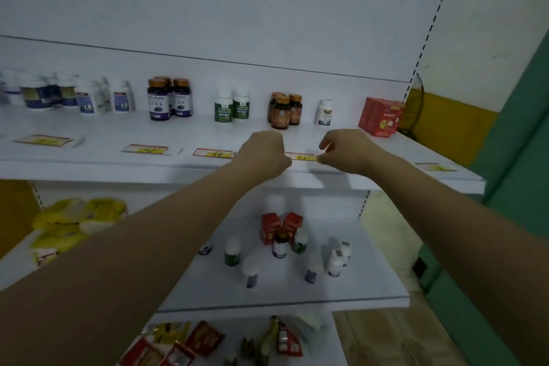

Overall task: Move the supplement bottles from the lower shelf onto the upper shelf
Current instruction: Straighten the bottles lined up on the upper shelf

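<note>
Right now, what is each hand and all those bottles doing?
Left hand: curled, nothing seen in it.
Right hand: curled at the price tag end; grip unclear.
Brown bottles: upright on the upper shelf.
Scattered bottles: on the lower shelf, not yet moved.
Red box: closed, on upper shelf.

Upper shelf [118,168], front strip: tags with red border and yellow field, figures handwritten. Price tag [300,156], left of and nearer than the red box [378,117]: apparently "15", smeared. Second tag [214,153], further left of the box: two digits, perhaps "99", uncertain. Remaining tags, bottle labels and the box's own print: not legible.
</note>
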